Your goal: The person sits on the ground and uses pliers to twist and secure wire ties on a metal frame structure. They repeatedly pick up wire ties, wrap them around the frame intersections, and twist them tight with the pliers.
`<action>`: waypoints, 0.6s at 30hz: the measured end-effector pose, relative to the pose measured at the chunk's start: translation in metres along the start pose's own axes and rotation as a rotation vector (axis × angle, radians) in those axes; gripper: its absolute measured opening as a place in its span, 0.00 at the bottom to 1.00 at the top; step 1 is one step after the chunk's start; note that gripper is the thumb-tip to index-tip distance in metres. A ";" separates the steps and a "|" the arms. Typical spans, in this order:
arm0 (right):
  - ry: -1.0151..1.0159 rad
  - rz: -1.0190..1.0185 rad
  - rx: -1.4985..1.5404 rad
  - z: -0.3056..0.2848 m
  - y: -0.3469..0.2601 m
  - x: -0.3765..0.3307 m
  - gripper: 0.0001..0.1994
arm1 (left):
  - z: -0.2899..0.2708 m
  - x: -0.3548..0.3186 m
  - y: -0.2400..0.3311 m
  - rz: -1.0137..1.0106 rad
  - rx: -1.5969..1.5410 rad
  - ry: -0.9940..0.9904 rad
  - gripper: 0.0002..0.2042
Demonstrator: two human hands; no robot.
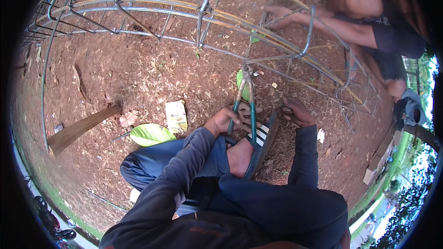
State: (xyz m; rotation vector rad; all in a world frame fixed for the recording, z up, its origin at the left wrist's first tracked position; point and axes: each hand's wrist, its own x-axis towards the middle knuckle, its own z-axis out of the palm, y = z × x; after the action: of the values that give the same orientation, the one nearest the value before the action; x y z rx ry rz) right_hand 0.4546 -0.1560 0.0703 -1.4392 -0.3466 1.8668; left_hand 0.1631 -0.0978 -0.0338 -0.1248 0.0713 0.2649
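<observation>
Left hand (224, 121) fingers wrap the green-handled pliers (244, 106), jaws up at the steel rebar frame (258, 57); right hand (299, 113) fingers curl loosely on the ground, holding nothing.

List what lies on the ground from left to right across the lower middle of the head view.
Wooden plank → large green leaf → flat pale packet → left hand on the green-handled pliers → right hand → scrap of white paper.

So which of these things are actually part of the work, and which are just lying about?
In use:
left hand gripping green-handled pincers
steel bar cage
thin tie wires beside right hand

Lying about:
big green leaf
wooden plank
crumpled paper packet
</observation>
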 end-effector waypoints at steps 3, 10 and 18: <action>0.022 0.013 0.025 -0.003 0.001 -0.001 0.10 | 0.006 0.000 0.000 0.007 0.026 -0.032 0.31; -0.054 0.017 0.024 -0.014 0.003 0.003 0.10 | 0.011 0.000 0.002 0.009 0.041 -0.067 0.33; -0.053 0.046 -0.013 -0.028 0.008 0.004 0.11 | 0.020 -0.004 0.018 0.031 0.144 -0.061 0.33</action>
State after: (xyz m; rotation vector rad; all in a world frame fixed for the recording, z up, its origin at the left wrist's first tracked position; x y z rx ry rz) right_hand 0.4772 -0.1648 0.0531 -1.4194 -0.3546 1.9456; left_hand 0.1553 -0.0789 -0.0161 0.0280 0.0315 0.2937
